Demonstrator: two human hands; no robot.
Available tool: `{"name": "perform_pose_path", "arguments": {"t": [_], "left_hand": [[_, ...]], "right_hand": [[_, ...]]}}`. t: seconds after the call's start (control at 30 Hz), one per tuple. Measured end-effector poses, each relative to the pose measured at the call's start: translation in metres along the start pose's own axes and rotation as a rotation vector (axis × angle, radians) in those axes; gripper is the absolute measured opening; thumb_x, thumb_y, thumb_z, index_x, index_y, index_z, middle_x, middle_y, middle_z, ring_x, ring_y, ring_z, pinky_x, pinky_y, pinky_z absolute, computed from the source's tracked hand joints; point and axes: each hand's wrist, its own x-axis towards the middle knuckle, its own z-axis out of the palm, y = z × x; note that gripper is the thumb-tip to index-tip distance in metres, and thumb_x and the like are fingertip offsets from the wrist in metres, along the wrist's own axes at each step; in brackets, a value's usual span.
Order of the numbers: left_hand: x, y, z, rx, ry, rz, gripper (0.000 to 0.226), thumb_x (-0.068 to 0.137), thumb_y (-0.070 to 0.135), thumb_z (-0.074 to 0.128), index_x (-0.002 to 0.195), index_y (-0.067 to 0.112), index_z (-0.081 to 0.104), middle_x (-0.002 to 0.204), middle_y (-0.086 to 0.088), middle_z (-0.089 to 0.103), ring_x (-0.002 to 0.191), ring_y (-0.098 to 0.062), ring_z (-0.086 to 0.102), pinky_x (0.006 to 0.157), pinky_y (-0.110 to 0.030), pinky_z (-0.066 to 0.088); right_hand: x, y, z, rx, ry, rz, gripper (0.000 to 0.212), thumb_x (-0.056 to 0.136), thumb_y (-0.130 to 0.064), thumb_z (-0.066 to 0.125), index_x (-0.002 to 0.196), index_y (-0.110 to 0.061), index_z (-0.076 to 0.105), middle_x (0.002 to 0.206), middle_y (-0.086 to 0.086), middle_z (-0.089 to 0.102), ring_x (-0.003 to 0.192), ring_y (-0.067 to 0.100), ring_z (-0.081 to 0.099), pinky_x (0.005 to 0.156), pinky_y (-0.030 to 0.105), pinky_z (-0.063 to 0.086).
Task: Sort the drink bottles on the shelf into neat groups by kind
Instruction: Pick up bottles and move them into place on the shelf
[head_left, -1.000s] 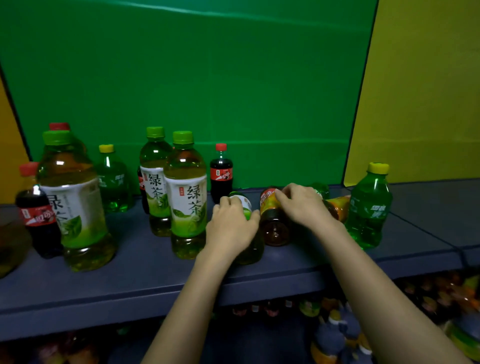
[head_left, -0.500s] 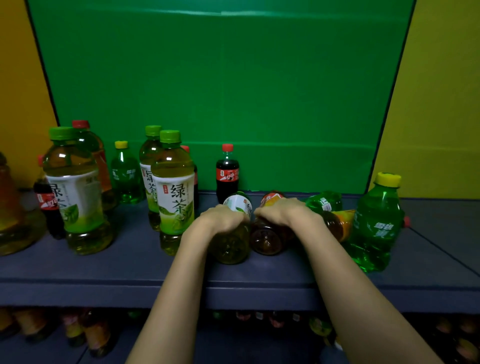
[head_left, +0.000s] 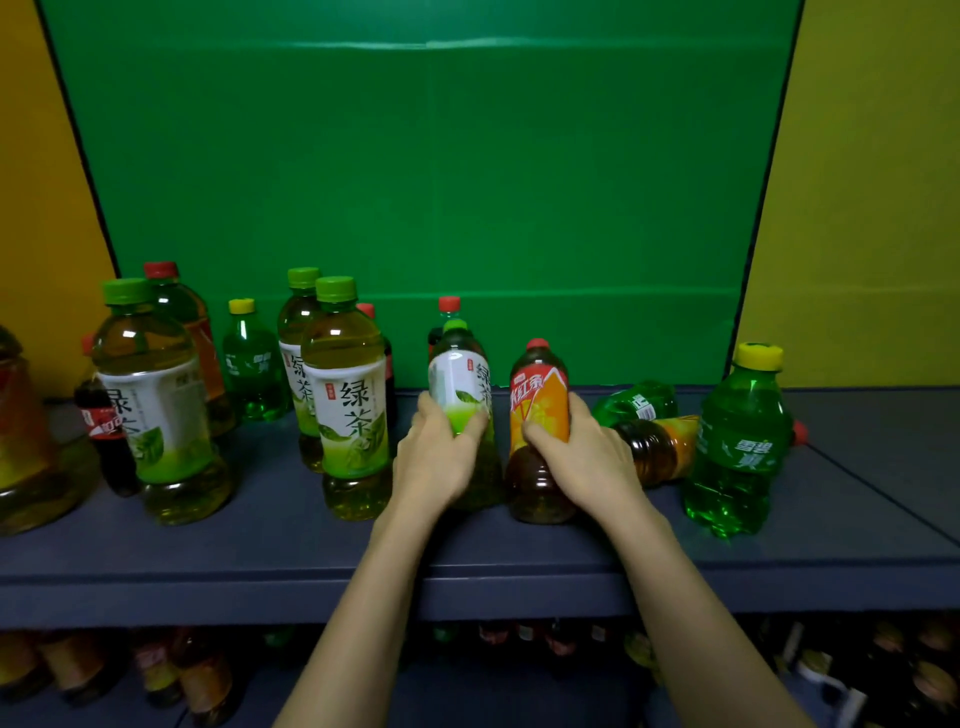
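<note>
gripping the green tea bottle (head_left: 460, 379) round its middle with the left hand (head_left: 436, 460). gripping the red tea bottle (head_left: 537, 405) with the right hand (head_left: 582, 462) the same way. holding both upright, side by side, on the dark shelf (head_left: 519, 551), just right of a second tea bottle (head_left: 353, 415).

At the middle of the shelf (head_left: 260, 551), a green tea bottle (head_left: 460, 382) with a white-and-green label and an iced tea bottle (head_left: 537, 400) with an orange label and red cap stand upright side by side. Just right of them a second iced tea bottle (head_left: 662, 447) and a green soda bottle (head_left: 636, 402) lie on their sides, with an upright yellow-capped soda bottle (head_left: 737, 441) beyond. Three more green tea bottles (head_left: 353, 405) stand to the left.
</note>
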Motion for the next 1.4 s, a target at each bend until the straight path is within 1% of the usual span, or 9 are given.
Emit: {"name": "perform_pose_path", "arguments": {"t": [0.17,0.23,0.37,0.53,0.8,1.0,1.17,1.3,1.4], "left_hand": [[-0.011,0.001,0.008,-0.126,0.114,0.136,0.075,0.095,0.044,0.038,0.146,0.007,-0.002,0.149,-0.017,0.022,0.126,-0.036,0.039,0.1,-0.039,0.033],[-0.013,0.001,0.011,-0.161,0.136,0.17,0.076,0.095,0.041,0.038,0.146,0.007,-0.008,0.147,-0.016,0.022,0.126,-0.033,0.038,0.099,-0.038,0.033],[-0.01,-0.001,0.013,-0.233,0.147,0.206,0.079,0.095,0.033,0.044,0.145,0.007,-0.01,0.143,-0.018,0.022,0.126,-0.032,0.035,0.099,-0.037,0.034],[-0.008,-0.002,0.012,-0.32,0.151,0.223,0.081,0.092,0.023,0.053,0.145,0.004,-0.006,0.145,-0.018,0.019,0.135,-0.027,0.024,0.107,-0.035,0.026],[-0.003,-0.006,0.01,-0.306,0.136,0.222,0.079,0.087,0.011,0.059,0.142,-0.001,0.004,0.142,-0.019,0.02,0.132,-0.03,0.03,0.106,-0.038,0.032],[0.002,-0.008,0.013,-0.256,0.085,0.212,0.073,0.086,0.009,0.058,0.14,0.0,0.01,0.139,-0.018,0.024,0.125,-0.03,0.039,0.103,-0.045,0.038],[-0.001,-0.009,0.011,-0.307,0.09,0.185,0.075,0.085,0.01,0.062,0.141,0.002,0.013,0.142,-0.017,0.025,0.129,-0.028,0.036,0.105,-0.038,0.035],[-0.017,-0.014,0.008,-0.313,0.123,0.206,0.066,0.087,0.014,0.059,0.14,0.002,0.021,0.139,-0.016,0.029,0.129,-0.026,0.034,0.103,-0.029,0.029],[-0.038,-0.014,0.003,-0.314,0.281,0.318,0.05,0.087,0.009,0.057,0.131,0.0,0.035,0.129,-0.015,0.038,0.122,-0.026,0.04,0.101,-0.027,0.03]], "right_hand": [[-0.023,0.008,0.009,0.187,0.146,-0.185,0.072,0.091,-0.046,0.045,0.148,-0.018,0.011,0.136,0.01,0.045,0.118,0.028,0.047,0.094,0.032,0.035],[-0.032,0.007,0.012,0.245,0.13,-0.223,0.074,0.093,-0.043,0.042,0.148,-0.018,-0.001,0.142,0.006,0.034,0.121,0.019,0.04,0.091,0.023,0.029],[-0.041,0.003,0.016,0.306,0.103,-0.272,0.08,0.093,-0.039,0.045,0.147,-0.02,-0.012,0.141,0.001,0.026,0.106,0.0,0.028,0.082,0.01,0.023],[-0.044,0.0,0.02,0.32,0.103,-0.304,0.082,0.091,-0.036,0.05,0.147,-0.018,-0.007,0.135,0.001,0.03,0.103,-0.001,0.03,0.081,0.009,0.024],[-0.049,-0.009,0.032,0.336,0.154,-0.3,0.082,0.09,-0.037,0.054,0.148,-0.022,-0.002,0.131,-0.001,0.032,0.102,-0.001,0.034,0.079,0.01,0.03],[-0.05,-0.009,0.035,0.367,0.164,-0.284,0.082,0.088,-0.039,0.056,0.148,-0.023,0.003,0.132,-0.001,0.034,0.111,0.008,0.042,0.087,0.021,0.038],[-0.05,-0.01,0.033,0.368,0.169,-0.265,0.081,0.087,-0.039,0.057,0.148,-0.023,0.006,0.138,-0.001,0.033,0.117,0.009,0.041,0.089,0.022,0.036],[-0.057,-0.005,0.026,0.33,0.119,-0.252,0.069,0.093,-0.04,0.046,0.148,-0.023,0.008,0.139,-0.004,0.034,0.116,0.003,0.038,0.094,0.022,0.034],[-0.072,0.008,0.016,0.322,0.129,-0.236,0.053,0.096,-0.033,0.041,0.145,-0.02,0.024,0.138,-0.005,0.04,0.123,0.005,0.042,0.102,0.026,0.038]]}}
